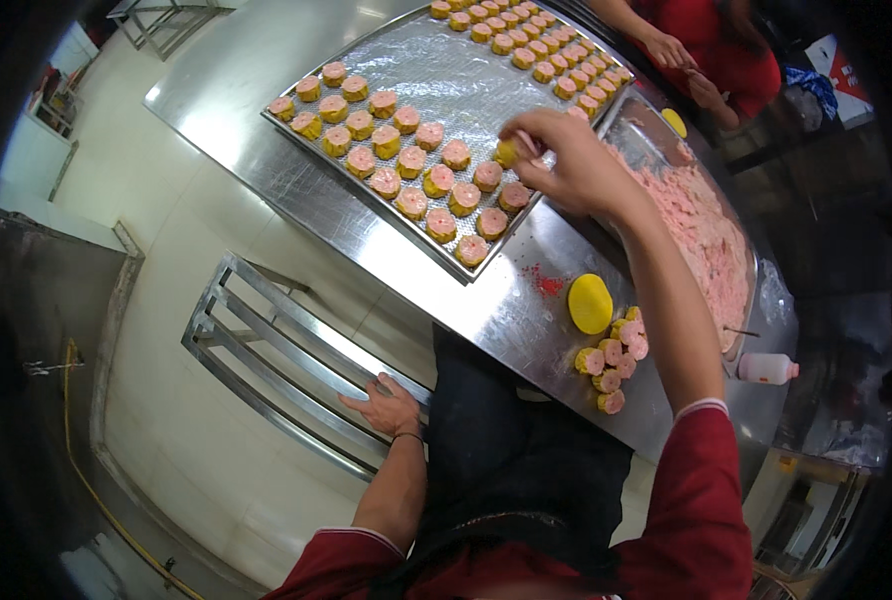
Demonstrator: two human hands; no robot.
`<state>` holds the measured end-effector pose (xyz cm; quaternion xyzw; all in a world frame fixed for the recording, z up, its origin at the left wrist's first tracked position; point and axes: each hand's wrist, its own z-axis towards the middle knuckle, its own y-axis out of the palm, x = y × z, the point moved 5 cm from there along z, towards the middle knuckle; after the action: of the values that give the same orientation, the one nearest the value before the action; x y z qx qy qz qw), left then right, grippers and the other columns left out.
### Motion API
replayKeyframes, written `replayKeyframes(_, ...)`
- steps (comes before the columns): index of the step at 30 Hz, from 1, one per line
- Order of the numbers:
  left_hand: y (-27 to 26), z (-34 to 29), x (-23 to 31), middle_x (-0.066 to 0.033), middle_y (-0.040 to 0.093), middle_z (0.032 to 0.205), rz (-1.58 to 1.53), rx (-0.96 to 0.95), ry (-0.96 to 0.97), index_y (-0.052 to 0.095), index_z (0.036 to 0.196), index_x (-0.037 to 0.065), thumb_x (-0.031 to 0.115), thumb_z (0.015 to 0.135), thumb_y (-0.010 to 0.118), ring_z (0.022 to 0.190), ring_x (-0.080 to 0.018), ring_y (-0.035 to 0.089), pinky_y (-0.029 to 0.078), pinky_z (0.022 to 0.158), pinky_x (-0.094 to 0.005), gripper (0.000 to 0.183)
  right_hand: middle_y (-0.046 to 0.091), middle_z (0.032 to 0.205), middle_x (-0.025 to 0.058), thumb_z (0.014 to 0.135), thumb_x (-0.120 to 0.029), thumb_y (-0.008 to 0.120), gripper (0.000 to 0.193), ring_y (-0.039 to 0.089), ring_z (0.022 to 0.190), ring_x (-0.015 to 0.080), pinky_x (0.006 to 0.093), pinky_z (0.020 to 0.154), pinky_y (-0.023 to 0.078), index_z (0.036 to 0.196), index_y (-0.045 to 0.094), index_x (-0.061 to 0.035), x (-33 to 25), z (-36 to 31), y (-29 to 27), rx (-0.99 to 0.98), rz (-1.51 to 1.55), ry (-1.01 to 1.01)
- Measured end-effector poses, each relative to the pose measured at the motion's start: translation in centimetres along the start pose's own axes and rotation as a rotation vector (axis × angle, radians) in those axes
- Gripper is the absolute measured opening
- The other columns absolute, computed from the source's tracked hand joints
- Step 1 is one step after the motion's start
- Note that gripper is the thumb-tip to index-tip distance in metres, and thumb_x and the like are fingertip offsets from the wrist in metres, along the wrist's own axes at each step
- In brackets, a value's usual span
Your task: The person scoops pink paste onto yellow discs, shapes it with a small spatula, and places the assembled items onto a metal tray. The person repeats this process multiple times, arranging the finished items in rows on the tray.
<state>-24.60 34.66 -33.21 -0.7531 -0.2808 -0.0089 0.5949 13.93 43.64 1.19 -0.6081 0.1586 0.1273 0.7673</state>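
My right hand is over the right side of a metal tray, fingers closed on a siu mai dumpling with a yellow wrapper. Below it, rows of siu mai with pink meat tops stand on the tray, and more rows fill its far end. Low on the left, my left hand lies with fingers spread on a slatted metal bench and holds nothing. A small cluster of siu mai sits on the table near a round stack of yellow wrappers.
A deep pan of pink minced filling lies beneath my right forearm. Red bits are scattered on the steel table. A white bottle stands at the right. Across the table, another person's hands work near yellow wrappers.
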Motion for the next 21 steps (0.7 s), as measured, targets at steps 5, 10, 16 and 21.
replayKeyframes(5,-0.1,0.1,0.0,-0.0245,0.018,0.172,0.007,0.006,-0.019,0.075,0.127,0.011,0.052,0.106,0.049,0.121,-0.0488,0.065,0.052,0.102,-0.0564,0.053,0.07,0.095,0.0218,0.081,-0.002,0.069,0.028,0.069,0.093,0.0389,0.0459,0.084,0.055,0.108,0.071,0.0013,5.4,7.6,6.2,-0.135,-0.187,-0.005)
replayKeyframes(10,-0.3,-0.1,0.2,-0.0245,0.017,0.172,-0.025,-0.006,-0.021,0.075,0.127,0.011,0.054,0.105,0.048,0.122,-0.0499,0.064,0.051,0.103,-0.0568,0.055,0.07,0.089,0.0217,0.078,-0.002,0.069,0.024,0.069,0.088,0.0403,0.0475,0.08,0.056,0.102,0.071,0.0022,7.6,7.9,8.3,-0.221,-0.178,0.018)
replayKeyframes(16,-0.3,0.0,0.1,-0.0282,0.017,0.171,-0.023,-0.03,-0.003,0.073,0.127,0.007,0.055,0.106,0.047,0.121,-0.0518,0.064,0.051,0.103,-0.0583,0.058,0.072,0.09,0.0215,0.078,-0.005,0.072,0.022,0.07,0.088,0.0414,0.0492,0.08,0.056,0.099,0.073,0.0001,7.0,8.2,8.7,-0.223,-0.196,0.001)
replayKeyframes(21,0.7,0.3,-0.3,-0.0402,0.018,0.165,0.024,0.018,0.1,0.071,0.131,0.006,0.057,0.108,0.043,0.121,-0.058,0.061,0.049,0.105,-0.0605,0.062,0.074,0.117,0.0241,0.083,-0.019,0.079,0.066,0.073,0.104,0.0421,0.0481,0.095,0.06,0.147,0.062,-0.0089,5.9,6.4,6.4,-0.23,-0.359,0.029)
